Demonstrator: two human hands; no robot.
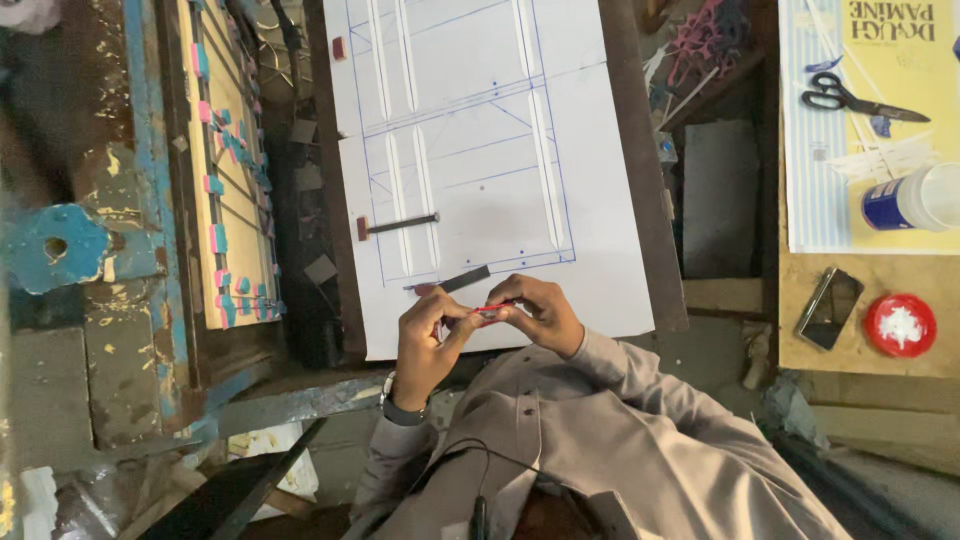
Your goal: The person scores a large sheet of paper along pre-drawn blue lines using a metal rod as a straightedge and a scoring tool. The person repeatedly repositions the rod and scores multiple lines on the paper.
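My left hand (pixel 432 338), with a watch on its wrist, and my right hand (pixel 545 315) meet over the near edge of a large white sheet (pixel 600 200) drawn with blue lines. Both hands pinch a small thin red piece (pixel 491 310) between their fingertips. Just beyond my fingers a dark flat strip (pixel 462 280) lies on the sheet. A second dark strip with a red end (pixel 398 225) lies further up the sheet, to the left.
Left of the sheet stands a wooden frame (pixel 225 170) studded with pink and blue pieces. On the right board lie black scissors (pixel 850 100), a white and blue jar (pixel 910 200) on its side, a red lid (pixel 900 325) and a phone (pixel 828 305).
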